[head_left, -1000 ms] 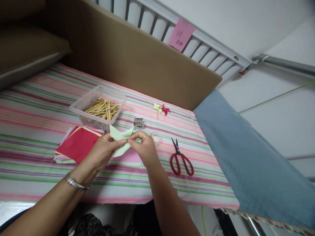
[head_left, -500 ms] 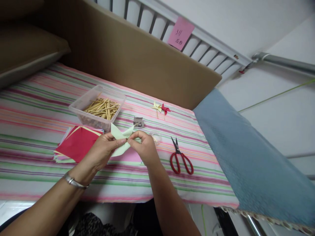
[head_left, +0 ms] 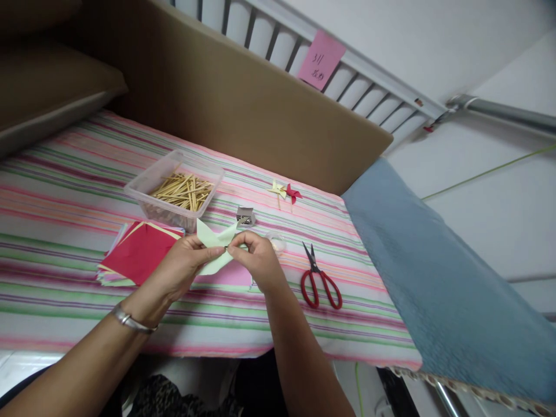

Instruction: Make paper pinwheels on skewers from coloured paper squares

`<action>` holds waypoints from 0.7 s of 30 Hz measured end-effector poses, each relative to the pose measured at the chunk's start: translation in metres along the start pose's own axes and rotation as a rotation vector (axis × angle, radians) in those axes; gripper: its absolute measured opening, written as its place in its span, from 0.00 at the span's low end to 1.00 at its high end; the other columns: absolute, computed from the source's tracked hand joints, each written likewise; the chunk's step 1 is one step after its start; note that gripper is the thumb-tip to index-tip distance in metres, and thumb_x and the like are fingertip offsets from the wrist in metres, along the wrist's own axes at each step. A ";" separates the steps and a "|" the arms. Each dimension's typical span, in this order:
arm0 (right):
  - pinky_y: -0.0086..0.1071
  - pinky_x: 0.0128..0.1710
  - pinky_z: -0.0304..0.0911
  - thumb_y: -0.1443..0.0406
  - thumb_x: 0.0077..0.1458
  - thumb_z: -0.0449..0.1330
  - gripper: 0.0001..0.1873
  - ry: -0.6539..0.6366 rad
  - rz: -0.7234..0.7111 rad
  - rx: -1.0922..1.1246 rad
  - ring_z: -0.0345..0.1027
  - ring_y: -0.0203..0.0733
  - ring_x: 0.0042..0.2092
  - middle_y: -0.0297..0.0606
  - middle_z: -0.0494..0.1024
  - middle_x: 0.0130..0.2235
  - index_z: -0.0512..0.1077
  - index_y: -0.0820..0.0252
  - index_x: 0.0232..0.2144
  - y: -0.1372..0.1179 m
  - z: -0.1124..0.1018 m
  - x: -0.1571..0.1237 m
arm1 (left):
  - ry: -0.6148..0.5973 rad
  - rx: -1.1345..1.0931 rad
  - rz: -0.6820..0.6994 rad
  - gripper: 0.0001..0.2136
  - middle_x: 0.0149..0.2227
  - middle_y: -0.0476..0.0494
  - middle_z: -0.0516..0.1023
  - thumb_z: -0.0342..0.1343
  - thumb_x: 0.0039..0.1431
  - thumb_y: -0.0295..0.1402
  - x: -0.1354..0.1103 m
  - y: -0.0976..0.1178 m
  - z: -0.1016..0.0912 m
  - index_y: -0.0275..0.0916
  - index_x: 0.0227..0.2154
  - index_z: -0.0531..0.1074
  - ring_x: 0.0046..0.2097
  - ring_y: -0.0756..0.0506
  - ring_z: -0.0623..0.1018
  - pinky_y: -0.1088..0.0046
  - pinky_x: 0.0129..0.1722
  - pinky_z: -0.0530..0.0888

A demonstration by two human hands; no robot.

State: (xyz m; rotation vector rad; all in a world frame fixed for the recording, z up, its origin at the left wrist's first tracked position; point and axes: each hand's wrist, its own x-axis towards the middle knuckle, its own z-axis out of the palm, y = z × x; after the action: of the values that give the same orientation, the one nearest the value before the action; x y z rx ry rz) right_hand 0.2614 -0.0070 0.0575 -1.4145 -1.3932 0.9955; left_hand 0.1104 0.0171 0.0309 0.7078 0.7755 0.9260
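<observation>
A pale green paper pinwheel with its corners folded up is held above the table, between both hands. My left hand grips it from the left, thumb pressed near its centre. From the right, my right hand pinches at that same centre with thumb and forefinger. A tiny dark spot shows between the two thumbs; I cannot make out what it is. Under the hands lies a sheet of pink paper. Just behind them stands a small open box of metal bits. A small clear round dish is partly hidden by my right hand.
Left lies a stack of coloured paper squares, with a clear plastic tub of wooden sticks behind it. Red-handled scissors lie right. A yellow pinwheel and a red pinwheel lie near the cardboard panel.
Both hands stay at the pinwheel's centre, with only a slight shift of the fingers. The pinwheel tilts a little. Nothing else on the table has moved.
</observation>
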 end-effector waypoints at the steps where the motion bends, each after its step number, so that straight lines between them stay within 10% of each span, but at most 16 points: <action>1: 0.32 0.36 0.61 0.63 0.43 0.61 0.05 -0.007 0.000 0.005 0.65 0.40 0.33 0.32 0.72 0.26 0.70 0.57 0.21 0.001 0.000 0.000 | -0.001 0.002 -0.001 0.12 0.32 0.42 0.84 0.71 0.38 0.30 0.000 0.000 0.000 0.37 0.30 0.82 0.34 0.46 0.80 0.73 0.38 0.73; 21: 0.32 0.35 0.61 0.63 0.43 0.62 0.05 -0.025 0.016 0.052 0.66 0.39 0.33 0.33 0.74 0.27 0.72 0.58 0.22 0.003 0.001 0.000 | 0.056 0.016 -0.004 0.12 0.28 0.43 0.83 0.71 0.37 0.32 -0.005 0.002 0.005 0.36 0.28 0.81 0.29 0.47 0.78 0.75 0.32 0.71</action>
State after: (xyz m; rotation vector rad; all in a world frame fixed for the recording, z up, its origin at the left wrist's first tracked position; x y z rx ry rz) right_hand 0.2610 -0.0068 0.0547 -1.3810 -1.3663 1.0564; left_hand 0.1120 0.0129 0.0367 0.6964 0.8340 0.9406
